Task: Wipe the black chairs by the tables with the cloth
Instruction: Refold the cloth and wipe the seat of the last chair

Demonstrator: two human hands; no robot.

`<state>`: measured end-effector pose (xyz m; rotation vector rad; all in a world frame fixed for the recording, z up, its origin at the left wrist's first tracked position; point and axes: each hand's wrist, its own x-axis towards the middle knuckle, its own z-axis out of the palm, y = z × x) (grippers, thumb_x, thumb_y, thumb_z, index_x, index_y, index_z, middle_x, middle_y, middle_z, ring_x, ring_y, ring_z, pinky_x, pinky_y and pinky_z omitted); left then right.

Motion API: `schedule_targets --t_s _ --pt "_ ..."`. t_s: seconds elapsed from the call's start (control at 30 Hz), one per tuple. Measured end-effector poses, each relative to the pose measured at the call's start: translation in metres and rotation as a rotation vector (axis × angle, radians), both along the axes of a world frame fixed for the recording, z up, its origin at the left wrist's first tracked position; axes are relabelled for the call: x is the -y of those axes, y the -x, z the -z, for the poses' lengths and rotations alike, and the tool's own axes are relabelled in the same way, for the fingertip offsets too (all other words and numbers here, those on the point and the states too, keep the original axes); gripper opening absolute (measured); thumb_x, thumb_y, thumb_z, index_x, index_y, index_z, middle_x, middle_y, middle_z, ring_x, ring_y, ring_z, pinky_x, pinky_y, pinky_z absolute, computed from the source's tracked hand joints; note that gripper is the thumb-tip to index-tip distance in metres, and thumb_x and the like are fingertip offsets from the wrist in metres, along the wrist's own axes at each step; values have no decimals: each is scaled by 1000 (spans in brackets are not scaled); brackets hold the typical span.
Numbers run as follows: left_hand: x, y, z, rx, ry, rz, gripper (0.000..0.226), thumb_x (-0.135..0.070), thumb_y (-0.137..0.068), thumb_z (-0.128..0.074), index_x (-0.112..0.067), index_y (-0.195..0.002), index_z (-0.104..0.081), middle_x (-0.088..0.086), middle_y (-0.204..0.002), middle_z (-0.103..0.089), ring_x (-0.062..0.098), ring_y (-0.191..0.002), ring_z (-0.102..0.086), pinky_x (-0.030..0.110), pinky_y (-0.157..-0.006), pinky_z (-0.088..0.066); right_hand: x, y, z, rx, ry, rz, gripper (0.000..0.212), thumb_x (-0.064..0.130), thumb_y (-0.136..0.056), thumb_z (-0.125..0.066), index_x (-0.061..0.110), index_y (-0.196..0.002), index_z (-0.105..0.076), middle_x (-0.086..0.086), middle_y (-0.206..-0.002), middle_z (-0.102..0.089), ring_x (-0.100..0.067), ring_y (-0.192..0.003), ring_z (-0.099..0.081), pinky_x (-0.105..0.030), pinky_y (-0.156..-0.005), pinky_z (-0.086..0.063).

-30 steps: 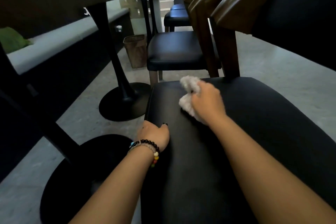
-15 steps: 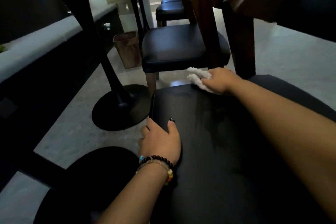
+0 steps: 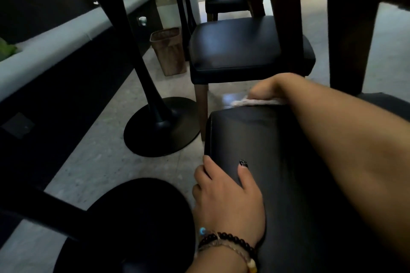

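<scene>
A black padded chair seat (image 3: 288, 173) fills the lower right. My left hand (image 3: 226, 197) grips its left edge, thumb on top and fingers curled down over the side. My right hand (image 3: 273, 88) reaches over the seat's far edge, fingers bent down behind it and mostly hidden. It holds the white cloth (image 3: 255, 102), of which only a thin strip shows along that edge. A second black chair (image 3: 239, 51) stands just beyond, and a third (image 3: 226, 0) further back.
Two black pedestal table bases stand on the pale floor to the left: one (image 3: 162, 131) beside the seat's far corner, one (image 3: 128, 224) near my left wrist. A brown waste bin (image 3: 169, 51) stands behind. A grey bench (image 3: 55, 51) runs along the left. Dark wooden chair backs (image 3: 350, 35) rise at the right.
My right hand has slid the cloth from the seat's top to its far edge and over it. My view has moved lower and closer. My left hand keeps its grip on the seat edge.
</scene>
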<state>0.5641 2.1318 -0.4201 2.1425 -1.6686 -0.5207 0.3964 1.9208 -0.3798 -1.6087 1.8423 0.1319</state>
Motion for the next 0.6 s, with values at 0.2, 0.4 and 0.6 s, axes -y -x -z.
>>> schedule_targets --t_s 0.2,0.4,0.6 --pt "1 1 -1 5 -10 6 70 -59 -92 -31 -21 -148 -14 0 -149 -26 22 -128 -41 36 -97 -39 17 -94 8 117 108 -189 37 35 -95 -55 6 -116 -64 -11 -107 -66 -27 -97 -64 -31 -72 -49" --pt "0 -1 -3 -47 -38 21 67 -55 -93 -31 -20 -149 -17 3 -150 -28 27 -128 -41 37 -98 -38 -26 -82 9 43 548 -158 24 42 -86 -58 19 -89 -65 -10 -100 -66 -30 -99 -61 -31 -69 -37" --pt "1 -3 -5 -107 -65 25 67 -53 -95 -32 -16 -150 -17 9 -152 -28 33 -130 -39 40 -99 -36 -96 -37 8 -31 766 -25 31 45 -82 -66 14 -84 -64 -15 -99 -70 -37 -98 -62 -32 -67 -41"
